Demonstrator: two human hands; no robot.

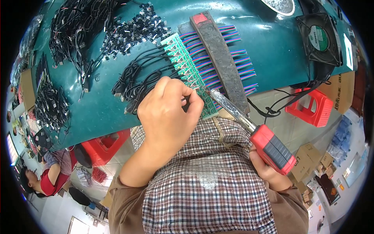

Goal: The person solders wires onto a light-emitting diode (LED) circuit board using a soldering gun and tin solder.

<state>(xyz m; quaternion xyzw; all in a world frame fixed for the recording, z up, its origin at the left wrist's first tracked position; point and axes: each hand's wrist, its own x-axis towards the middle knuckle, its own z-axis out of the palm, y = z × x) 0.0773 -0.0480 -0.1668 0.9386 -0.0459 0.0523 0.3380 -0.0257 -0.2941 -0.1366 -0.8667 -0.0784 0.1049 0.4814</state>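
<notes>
My left hand (pixel 167 113) is closed in a pinch over the lower part of a green circuit board strip (pixel 180 58), with a thin wire end showing at its fingertips. My right hand (pixel 263 163) grips the red and black handle of a soldering iron (pixel 272 150). The iron's metal barrel slants up and left, and its tip is close to the board beside my left fingers. Black cables (pixel 136 76) join the board's left side. Multicoloured wires (pixel 243 62) stick out on the right, under a dark heavy bar (pixel 222 54) laid across them.
A heap of small black connectors (pixel 134 33) and bundles of black cable (pixel 78 35) lie on the green table (pixel 105 113). A fan (pixel 319 39) stands at the right, near a white dish (pixel 281 6). Red stools (pixel 311 107) are below. Another person (pixel 52 175) sits at far left.
</notes>
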